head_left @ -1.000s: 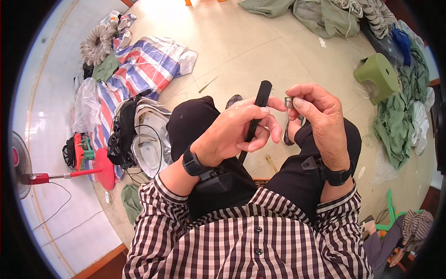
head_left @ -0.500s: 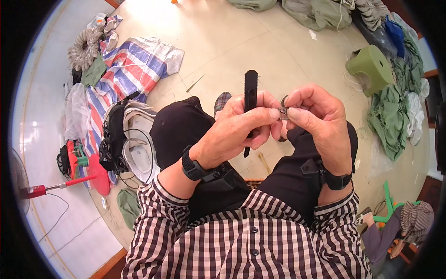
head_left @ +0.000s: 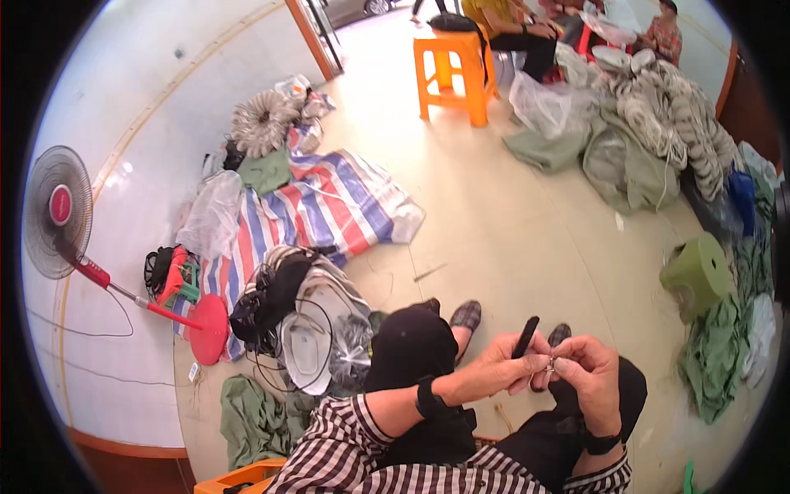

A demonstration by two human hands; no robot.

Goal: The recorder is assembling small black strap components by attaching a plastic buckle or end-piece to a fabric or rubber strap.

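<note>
Both hands (head_left: 551,370) now lower, orange stool (head_left: 448,70) appeared

You get a bright, evenly daylit view with the strongest light spilling from the open doorway (head_left: 346,10) at the top onto the pale floor (head_left: 502,214), soft short shadows, heavy fisheye bending and a black rim at the edges, and slight blur near the hands.

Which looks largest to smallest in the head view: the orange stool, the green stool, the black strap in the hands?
1. Orange stool
2. Green stool, close in size; distances differ, so unsure
3. Black strap
</note>
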